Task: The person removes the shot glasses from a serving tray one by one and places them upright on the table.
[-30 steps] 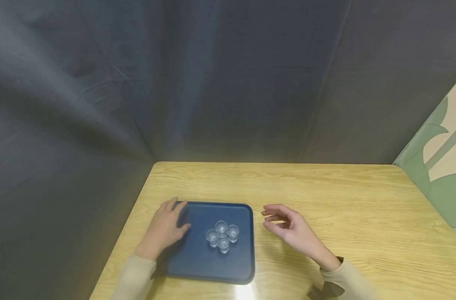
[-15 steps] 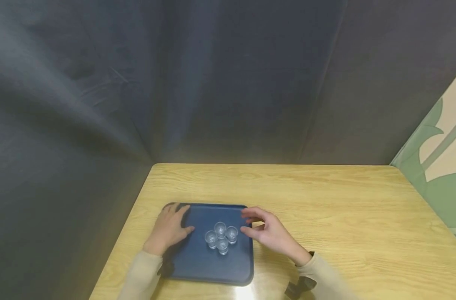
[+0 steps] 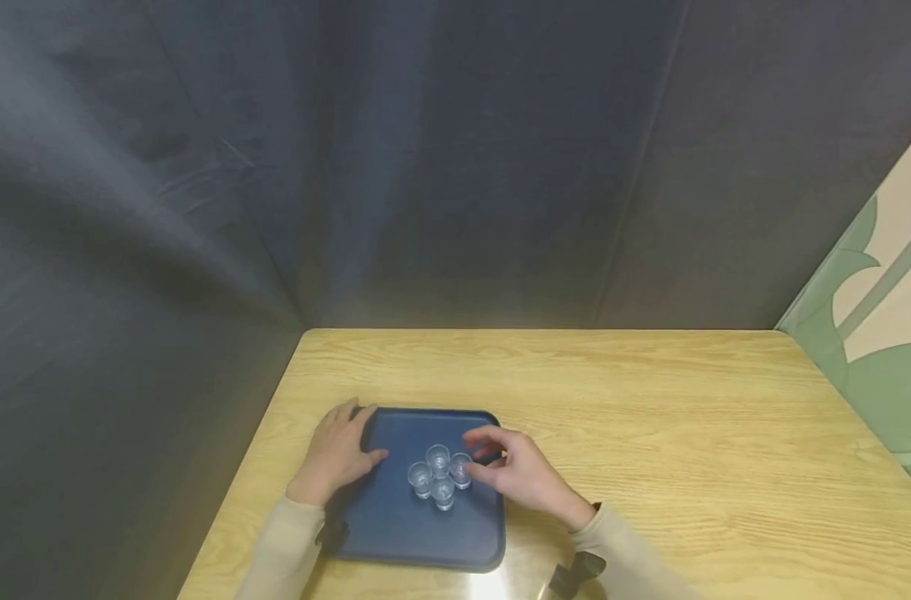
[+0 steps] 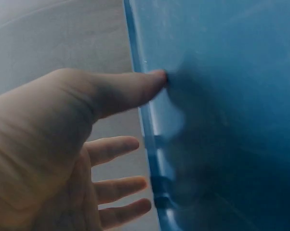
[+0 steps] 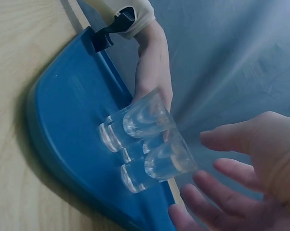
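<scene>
Several small clear shot glasses point(image 3: 442, 493) stand upright in a tight cluster on a dark blue tray point(image 3: 395, 535). My left hand point(image 3: 333, 457) lies over the tray's left edge. In the left wrist view its thumb point(image 4: 130, 89) reaches over the rim to the tray's surface, while the other fingers extend by the outer side. My right hand point(image 3: 521, 477) hovers over the right edge, thumb and fingers parted, with its fingertips close to the rightmost glass point(image 3: 460, 478). The right wrist view shows a gap between that hand point(image 5: 251, 168) and the nearest glass point(image 5: 170, 161).
A light wood-grain table point(image 3: 650, 408) bears the tray near its front left. Dark grey curtain point(image 3: 485, 183) hangs along the back and left sides. A green and cream patterned panel point(image 3: 883, 333) stands at the right.
My right hand has moved left from beside the tray to the rightmost glass, fingers staying parted. My left hand has shifted slightly at the tray's left edge. The glasses keep their arrangement.
</scene>
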Action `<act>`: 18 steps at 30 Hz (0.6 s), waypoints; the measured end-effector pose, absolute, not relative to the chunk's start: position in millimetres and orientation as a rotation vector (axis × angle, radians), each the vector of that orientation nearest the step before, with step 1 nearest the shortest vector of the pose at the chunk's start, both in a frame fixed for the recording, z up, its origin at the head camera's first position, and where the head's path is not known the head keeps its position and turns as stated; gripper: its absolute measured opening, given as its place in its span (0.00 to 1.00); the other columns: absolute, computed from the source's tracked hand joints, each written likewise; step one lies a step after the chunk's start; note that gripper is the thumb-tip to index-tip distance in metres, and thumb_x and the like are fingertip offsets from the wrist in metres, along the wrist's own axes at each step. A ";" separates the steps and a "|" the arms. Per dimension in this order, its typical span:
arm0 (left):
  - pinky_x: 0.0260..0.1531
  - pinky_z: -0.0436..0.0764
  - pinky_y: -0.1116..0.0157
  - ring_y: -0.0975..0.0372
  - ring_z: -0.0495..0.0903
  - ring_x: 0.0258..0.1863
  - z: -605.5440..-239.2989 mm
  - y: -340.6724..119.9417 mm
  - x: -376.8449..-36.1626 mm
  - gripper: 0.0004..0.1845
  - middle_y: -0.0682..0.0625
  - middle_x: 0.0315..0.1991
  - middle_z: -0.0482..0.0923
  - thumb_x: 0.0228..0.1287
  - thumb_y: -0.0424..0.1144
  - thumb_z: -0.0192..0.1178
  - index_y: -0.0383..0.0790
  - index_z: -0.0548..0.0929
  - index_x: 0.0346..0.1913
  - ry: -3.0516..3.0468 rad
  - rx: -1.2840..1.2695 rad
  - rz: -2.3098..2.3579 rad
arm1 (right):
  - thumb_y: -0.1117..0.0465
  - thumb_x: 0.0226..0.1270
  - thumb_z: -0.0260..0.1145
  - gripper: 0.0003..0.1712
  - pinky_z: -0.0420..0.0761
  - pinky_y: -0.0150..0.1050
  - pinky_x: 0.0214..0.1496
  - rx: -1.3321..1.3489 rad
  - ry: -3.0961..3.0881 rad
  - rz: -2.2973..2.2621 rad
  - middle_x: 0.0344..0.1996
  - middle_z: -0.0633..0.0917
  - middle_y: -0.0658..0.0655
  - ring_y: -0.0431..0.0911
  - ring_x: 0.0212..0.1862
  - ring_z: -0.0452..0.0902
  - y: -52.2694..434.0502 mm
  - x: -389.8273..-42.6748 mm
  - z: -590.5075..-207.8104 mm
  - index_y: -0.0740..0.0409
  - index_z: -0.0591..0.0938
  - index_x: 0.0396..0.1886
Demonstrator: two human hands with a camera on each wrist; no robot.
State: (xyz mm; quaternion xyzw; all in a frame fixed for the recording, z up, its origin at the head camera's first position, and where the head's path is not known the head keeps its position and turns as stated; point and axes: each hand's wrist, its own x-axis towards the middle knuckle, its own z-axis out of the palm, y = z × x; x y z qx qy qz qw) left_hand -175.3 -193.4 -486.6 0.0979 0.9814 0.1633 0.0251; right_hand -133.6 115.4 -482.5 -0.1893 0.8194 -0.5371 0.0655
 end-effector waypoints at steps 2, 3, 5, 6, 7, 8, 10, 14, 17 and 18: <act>0.78 0.59 0.30 0.30 0.62 0.77 -487.0 -193.6 -177.4 0.43 0.27 0.79 0.62 0.64 0.49 0.75 0.37 0.72 0.78 3.018 0.300 0.508 | 0.61 0.67 0.77 0.24 0.89 0.32 0.48 -0.577 2.472 -1.609 0.54 0.89 0.64 0.52 0.50 0.87 114.2 -133.9 -484.5 0.67 0.85 0.59; 0.78 0.59 0.29 0.30 0.62 0.77 -487.2 -193.8 -178.4 0.43 0.27 0.79 0.63 0.64 0.50 0.75 0.37 0.72 0.78 3.014 0.299 0.509 | 0.61 0.67 0.77 0.24 0.89 0.32 0.48 -0.577 2.473 -1.600 0.53 0.89 0.63 0.51 0.50 0.87 113.7 -134.2 -485.5 0.67 0.85 0.59; 0.77 0.57 0.28 0.29 0.62 0.77 -487.2 -194.6 -179.1 0.43 0.27 0.78 0.63 0.64 0.51 0.75 0.38 0.72 0.78 3.007 0.291 0.523 | 0.61 0.67 0.77 0.23 0.89 0.31 0.47 -0.573 2.468 -1.580 0.52 0.90 0.61 0.49 0.49 0.87 112.6 -134.4 -487.3 0.65 0.85 0.59; 0.77 0.56 0.27 0.30 0.61 0.78 -487.0 -194.9 -179.4 0.43 0.28 0.79 0.63 0.64 0.51 0.75 0.39 0.72 0.78 3.003 0.285 0.532 | 0.60 0.66 0.77 0.23 0.89 0.31 0.46 -0.570 2.465 -1.569 0.52 0.90 0.60 0.48 0.48 0.87 112.2 -134.5 -488.1 0.64 0.86 0.59; 0.78 0.55 0.27 0.30 0.61 0.78 -486.9 -195.2 -179.8 0.43 0.28 0.79 0.63 0.64 0.51 0.75 0.39 0.72 0.78 3.001 0.283 0.539 | 0.60 0.66 0.78 0.23 0.89 0.31 0.45 -0.574 2.466 -1.559 0.51 0.90 0.60 0.47 0.47 0.87 112.1 -134.7 -488.9 0.64 0.86 0.59; 0.78 0.55 0.27 0.30 0.60 0.78 -487.3 -195.6 -180.4 0.43 0.28 0.79 0.62 0.64 0.52 0.75 0.39 0.72 0.78 3.000 0.282 0.539 | 0.60 0.66 0.78 0.23 0.89 0.31 0.44 -0.572 2.463 -1.553 0.50 0.90 0.59 0.46 0.47 0.88 111.8 -134.8 -489.4 0.63 0.86 0.59; 0.78 0.55 0.28 0.30 0.60 0.79 -487.6 -196.3 -181.3 0.43 0.27 0.79 0.62 0.64 0.52 0.75 0.40 0.71 0.78 2.995 0.285 0.554 | 0.60 0.65 0.79 0.24 0.89 0.31 0.43 -0.573 2.457 -1.545 0.48 0.90 0.58 0.46 0.45 0.88 111.3 -134.8 -490.4 0.63 0.86 0.59; 0.77 0.59 0.28 0.30 0.61 0.78 -487.5 -197.9 -182.2 0.44 0.27 0.78 0.64 0.63 0.53 0.75 0.40 0.71 0.78 2.992 0.289 0.570 | 0.59 0.64 0.80 0.25 0.88 0.31 0.43 -0.569 2.439 -1.548 0.47 0.90 0.56 0.47 0.46 0.88 110.5 -134.8 -491.8 0.61 0.86 0.59; 0.76 0.62 0.29 0.31 0.62 0.77 -487.4 -199.0 -182.4 0.45 0.27 0.77 0.65 0.62 0.54 0.76 0.39 0.71 0.78 2.993 0.294 0.574 | 0.59 0.63 0.80 0.26 0.88 0.31 0.44 -0.578 2.431 -1.543 0.47 0.90 0.57 0.48 0.46 0.88 110.5 -135.3 -492.7 0.62 0.86 0.59; 0.76 0.62 0.29 0.31 0.61 0.77 -487.3 -199.1 -182.3 0.45 0.28 0.77 0.65 0.62 0.54 0.76 0.39 0.71 0.78 2.991 0.292 0.574 | 0.60 0.63 0.80 0.26 0.88 0.31 0.45 -0.579 2.428 -1.542 0.48 0.90 0.57 0.48 0.47 0.88 110.5 -135.6 -492.9 0.62 0.85 0.59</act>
